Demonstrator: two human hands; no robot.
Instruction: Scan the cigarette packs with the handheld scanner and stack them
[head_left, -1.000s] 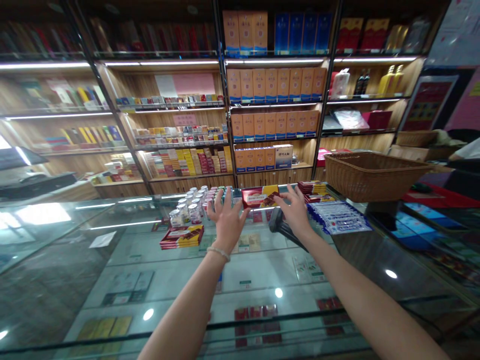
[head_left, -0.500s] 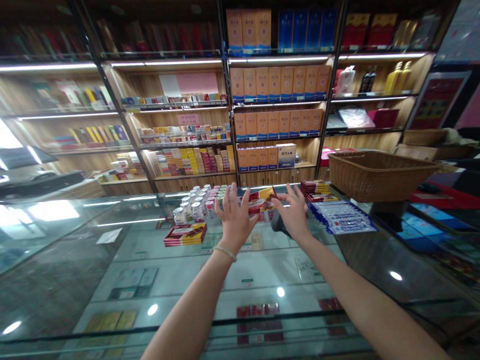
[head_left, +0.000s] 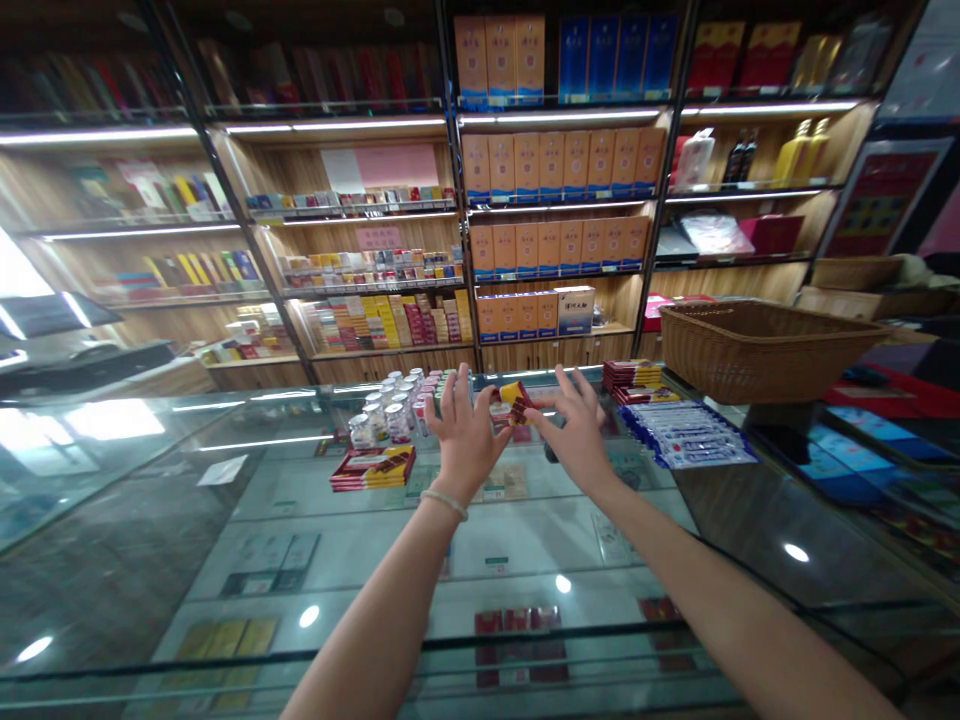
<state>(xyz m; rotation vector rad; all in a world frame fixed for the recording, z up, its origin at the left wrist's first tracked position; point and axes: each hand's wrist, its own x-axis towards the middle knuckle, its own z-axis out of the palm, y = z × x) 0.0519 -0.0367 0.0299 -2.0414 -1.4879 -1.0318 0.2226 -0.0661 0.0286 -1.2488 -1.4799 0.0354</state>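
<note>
Between my two hands, above the glass counter, is a red and yellow packet [head_left: 516,400], turned so that it looks short. My left hand [head_left: 465,435] has its thumb at the packet's left lower side, with the other fingers raised. On the packet's right side, the thumb and a finger of my right hand [head_left: 574,430] pinch its edge. Left of my hands, a small stack of similar packets [head_left: 373,468] lies on the counter, with rows of small jars [head_left: 390,410] behind it. To the right is another stack of red and yellow packets [head_left: 637,380].
Blue and white sachets [head_left: 686,435] lie in a fanned row on the right. Beyond them stands a wicker basket [head_left: 757,350]. A white paper [head_left: 223,470] rests at the left of the glass counter [head_left: 360,580]. Shelves of boxes [head_left: 555,245] line the back.
The packet has turned from lying lengthwise between my hands to a foreshortened angle and moved slightly left. My right hand has shifted a little to the left with it.
</note>
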